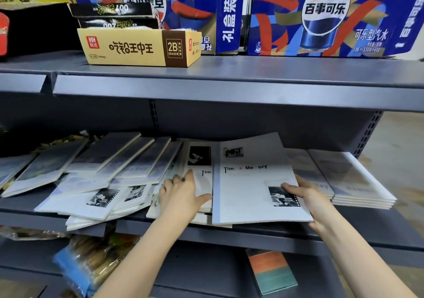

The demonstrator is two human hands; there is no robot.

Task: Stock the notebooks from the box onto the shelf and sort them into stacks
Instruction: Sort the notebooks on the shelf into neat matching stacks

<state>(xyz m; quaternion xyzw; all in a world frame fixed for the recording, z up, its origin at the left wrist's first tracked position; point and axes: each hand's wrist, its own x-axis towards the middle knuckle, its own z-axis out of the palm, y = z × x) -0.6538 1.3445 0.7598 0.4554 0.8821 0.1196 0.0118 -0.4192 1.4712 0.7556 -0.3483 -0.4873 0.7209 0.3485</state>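
The white notebook [252, 189] with "Time & Memory" and small black-and-white photos on the cover sits tilted mid-shelf [378, 225], its near edge poking out past the front edge. Just right of it there's a tidy stack of bluish notebooks [358, 183] at the shelf's right end. The left half is a sloppy heap of notebooks [110, 160], blue and white mixed, a few hanging off the front.
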